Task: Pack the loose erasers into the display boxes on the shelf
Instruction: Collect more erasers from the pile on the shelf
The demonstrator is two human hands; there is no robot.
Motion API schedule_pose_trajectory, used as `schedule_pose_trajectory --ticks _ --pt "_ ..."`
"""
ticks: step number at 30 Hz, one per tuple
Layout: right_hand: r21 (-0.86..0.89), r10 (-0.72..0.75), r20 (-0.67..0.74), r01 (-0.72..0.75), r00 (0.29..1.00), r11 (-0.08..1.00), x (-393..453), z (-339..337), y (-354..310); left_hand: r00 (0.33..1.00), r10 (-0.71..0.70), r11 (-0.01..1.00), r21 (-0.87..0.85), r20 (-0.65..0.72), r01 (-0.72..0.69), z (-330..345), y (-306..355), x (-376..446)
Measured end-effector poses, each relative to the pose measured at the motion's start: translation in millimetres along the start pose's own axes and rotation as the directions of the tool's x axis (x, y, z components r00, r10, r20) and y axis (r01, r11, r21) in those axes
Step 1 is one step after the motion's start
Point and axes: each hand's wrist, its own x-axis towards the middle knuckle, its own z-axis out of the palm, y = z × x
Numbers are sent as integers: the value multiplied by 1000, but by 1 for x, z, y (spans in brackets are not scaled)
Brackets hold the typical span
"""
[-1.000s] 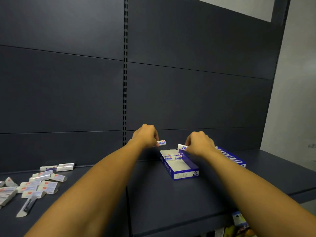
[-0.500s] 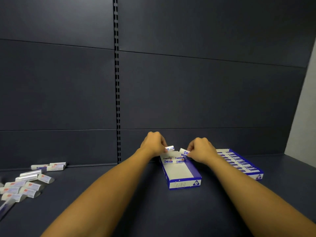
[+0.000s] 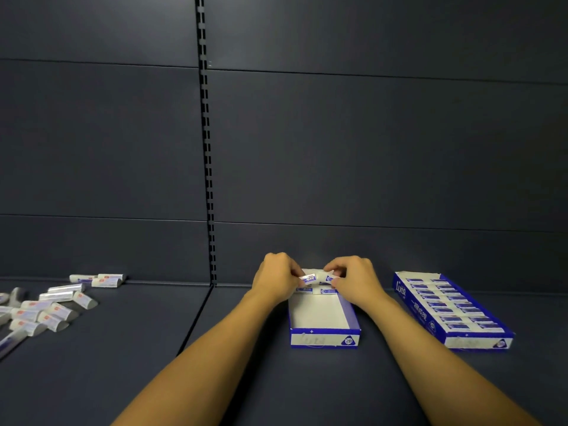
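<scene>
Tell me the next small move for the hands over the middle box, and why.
Probably lower both erasers into the row at the box's far end. The left hand pinches one eraser, the right hand another, just above the erasers already lying there; the rest of the middle box is bare.

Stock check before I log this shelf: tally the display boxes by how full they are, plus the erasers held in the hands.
Nearly empty display box: 1
Full display box: 1
Erasers held over the nearly empty box: 2, one pinched by the left hand at, one by the right hand at
Total: 4
</scene>
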Motion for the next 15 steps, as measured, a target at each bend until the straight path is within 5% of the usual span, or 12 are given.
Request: schedule_pose_trajectory --ticks 8,15 --pt "9 -64 -26 64 998 998 2 17 7 996 7 1000 -17 -90 -9 9 -12 -2" --pt "-45 -110 -69 107 992 993 5 7 4 996 57 985 168 -71 -45 16 -5 -2"
